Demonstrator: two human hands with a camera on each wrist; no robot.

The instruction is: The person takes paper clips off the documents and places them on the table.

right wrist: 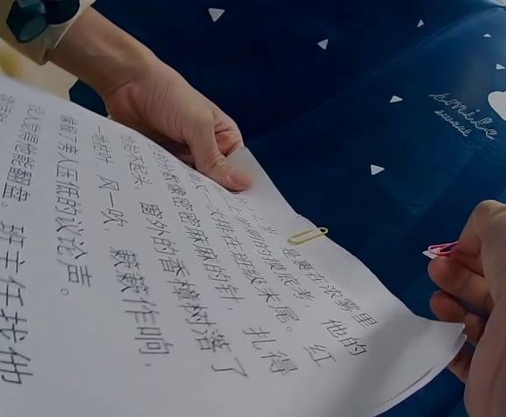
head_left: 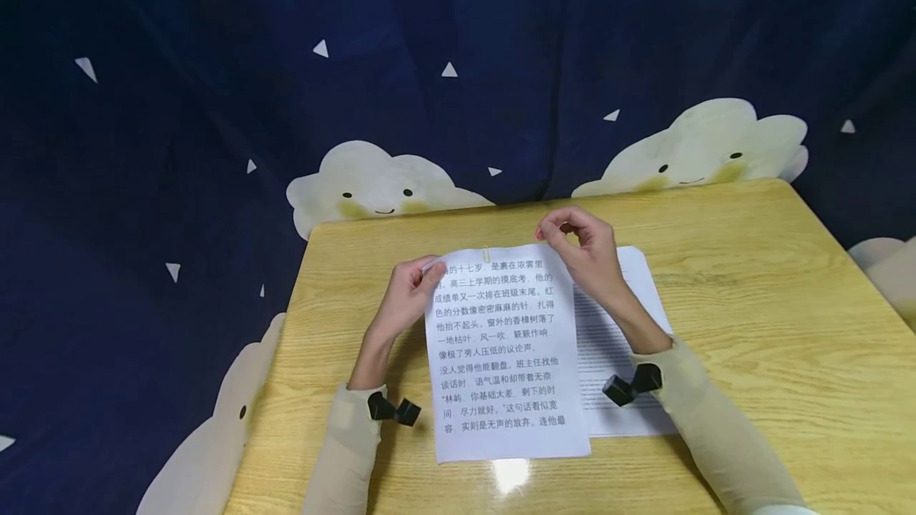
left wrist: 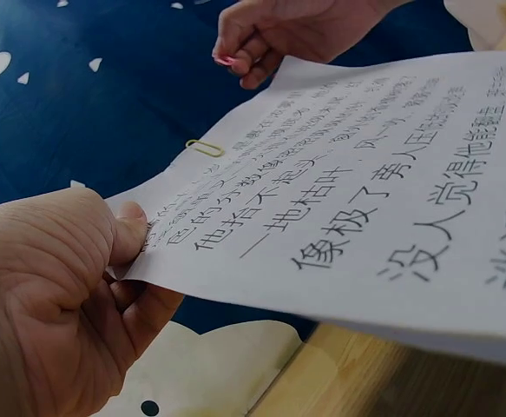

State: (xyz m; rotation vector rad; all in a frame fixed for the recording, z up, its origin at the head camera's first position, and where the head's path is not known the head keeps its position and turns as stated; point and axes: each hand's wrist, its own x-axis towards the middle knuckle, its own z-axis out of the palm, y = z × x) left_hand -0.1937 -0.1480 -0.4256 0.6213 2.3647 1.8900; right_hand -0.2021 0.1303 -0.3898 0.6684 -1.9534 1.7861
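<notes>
Printed sheets of paper are held up by my left hand, its thumb on the front of the top left corner and fingers behind. On their top edge sits a yellow paper clip, near the middle. My right hand pinches a pink paper clip between thumb and forefinger, just off the top right corner. In the right wrist view its lower fingers are right at that corner. The left wrist view shows the left thumb pressing the page from above.
Another printed sheet lies on the wooden table behind and right of the held pages. A dark blue curtain with white clouds hangs beyond the table's far edge. Each wrist wears a small black camera.
</notes>
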